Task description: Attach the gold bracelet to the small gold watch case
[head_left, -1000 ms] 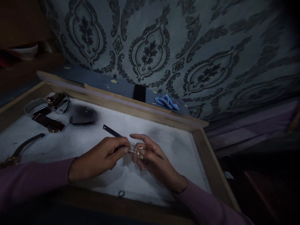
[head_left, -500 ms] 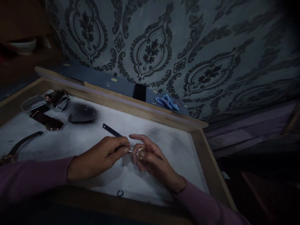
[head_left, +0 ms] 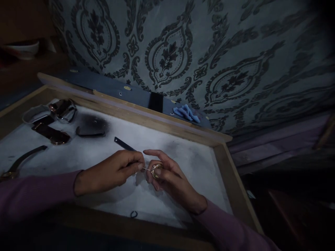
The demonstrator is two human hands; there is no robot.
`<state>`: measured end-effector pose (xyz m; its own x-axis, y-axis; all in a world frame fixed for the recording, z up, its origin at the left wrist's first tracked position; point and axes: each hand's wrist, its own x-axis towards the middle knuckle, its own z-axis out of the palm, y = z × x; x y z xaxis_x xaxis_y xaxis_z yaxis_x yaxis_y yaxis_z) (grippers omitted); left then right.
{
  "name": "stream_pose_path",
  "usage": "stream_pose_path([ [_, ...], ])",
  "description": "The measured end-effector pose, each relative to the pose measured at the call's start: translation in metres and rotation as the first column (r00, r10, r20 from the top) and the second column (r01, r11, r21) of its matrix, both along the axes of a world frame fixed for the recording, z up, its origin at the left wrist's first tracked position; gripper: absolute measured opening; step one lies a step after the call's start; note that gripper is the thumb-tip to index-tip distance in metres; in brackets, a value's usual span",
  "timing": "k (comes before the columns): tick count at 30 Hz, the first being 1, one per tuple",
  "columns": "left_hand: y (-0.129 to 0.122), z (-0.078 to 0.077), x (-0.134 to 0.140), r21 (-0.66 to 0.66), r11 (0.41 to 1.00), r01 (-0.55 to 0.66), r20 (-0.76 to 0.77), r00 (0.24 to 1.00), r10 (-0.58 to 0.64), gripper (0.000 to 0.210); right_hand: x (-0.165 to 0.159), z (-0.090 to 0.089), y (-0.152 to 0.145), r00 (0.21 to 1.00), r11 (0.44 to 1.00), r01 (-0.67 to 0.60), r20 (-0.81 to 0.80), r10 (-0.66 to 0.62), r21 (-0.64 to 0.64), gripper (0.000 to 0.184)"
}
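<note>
Between the thumb and fingers of my right hand (head_left: pixel 175 183) is a small round gold watch case (head_left: pixel 156 170), partly covered by the thumb; the index finger sticks out apart. My left hand (head_left: pixel 112 172) pinches a thin metal rod (head_left: pixel 147 169) whose tip meets the left edge of the case. Most of the rod is hidden in the fingers, so its kind is unclear. Just behind my left hand lies a flat dark strip with a hole at its end (head_left: pixel 123 143). A small dark open ring (head_left: pixel 133 214) lies near the front.
A wooden-rimmed tray (head_left: pixel 230 174) with a white bottom surrounds the work. Toward its left are several watches, including a dark-strapped watch (head_left: pixel 51 133), a black curved piece (head_left: pixel 90 133) and a watch strap (head_left: pixel 28 157). A blue cloth (head_left: pixel 186 113) rests beyond the back rim.
Both hands stay nearly in place, with the rod still at the case. The case appears slightly turned between my right fingers. The whole view has shifted a little.
</note>
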<state>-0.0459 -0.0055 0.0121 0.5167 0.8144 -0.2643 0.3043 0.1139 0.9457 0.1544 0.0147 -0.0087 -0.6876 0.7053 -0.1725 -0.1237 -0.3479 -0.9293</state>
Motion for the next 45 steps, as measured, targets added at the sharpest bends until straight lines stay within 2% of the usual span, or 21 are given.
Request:
stream_pose_path([
  [5,0.002,0.006,0.0,0.034,0.999,0.022,-0.007,1.0,-0.021,0.026,0.001,0.0,0.0,1.0,1.0,-0.019,-0.001,0.019,-0.002,0.038],
  [16,0.002,-0.009,-0.002,-0.169,0.986,0.005,0.11,0.994,0.013,0.028,-0.001,0.001,0.0,1.0,1.0,-0.015,-0.006,0.015,-0.011,0.036],
  [19,0.002,-0.007,-0.001,-0.113,0.993,-0.014,0.069,0.997,0.022,0.028,-0.001,0.001,0.0,1.0,1.0,-0.007,-0.013,0.007,-0.012,0.037],
  [23,0.001,0.0,0.001,0.05,0.998,-0.031,-0.009,0.999,0.031,0.026,-0.001,0.0,0.0,1.0,1.0,-0.005,-0.02,0.005,-0.009,0.038],
  [26,0.0,0.002,0.002,0.209,0.978,-0.027,-0.057,0.998,0.04,0.027,-0.001,-0.001,0.0,1.0,1.0,-0.005,-0.014,0.005,-0.001,0.037],
  [29,0.0,0.001,0.002,0.265,0.964,-0.015,-0.063,0.997,0.033,0.027,-0.001,-0.002,0.001,1.0,1.0,-0.012,-0.013,0.012,-0.006,0.037],
  [31,0.001,-0.001,0.002,0.207,0.978,-0.016,-0.047,0.999,0.027,0.026,-0.001,-0.002,0.001,1.0,1.0,-0.015,-0.009,0.015,-0.019,0.037],
  [33,0.002,-0.003,0.001,0.075,0.997,-0.017,-0.011,1.0,0.018,0.026,-0.001,-0.002,0.001,1.0,0.999,-0.018,-0.015,0.017,-0.031,0.037],
  [35,0.002,-0.005,0.0,-0.063,0.998,-0.019,0.027,0.999,0.021,0.027,-0.001,-0.001,0.0,0.999,0.999,-0.019,-0.027,0.017,-0.047,0.036],
  [37,0.003,-0.007,-0.001,-0.146,0.989,-0.026,0.065,0.997,0.036,0.028,-0.001,0.0,0.0,0.999,0.998,-0.014,-0.036,0.012,-0.067,0.036],
  [42,0.004,-0.009,-0.002,-0.237,0.971,-0.038,0.123,0.99,0.069,0.029,-0.002,0.001,0.0,0.999,0.994,-0.015,-0.049,0.009,-0.109,0.037],
  [45,0.006,-0.006,-0.004,-0.176,0.984,-0.038,0.095,0.994,0.056,0.028,-0.002,0.0,0.001,0.999,0.994,-0.013,-0.041,0.008,-0.109,0.037],
])
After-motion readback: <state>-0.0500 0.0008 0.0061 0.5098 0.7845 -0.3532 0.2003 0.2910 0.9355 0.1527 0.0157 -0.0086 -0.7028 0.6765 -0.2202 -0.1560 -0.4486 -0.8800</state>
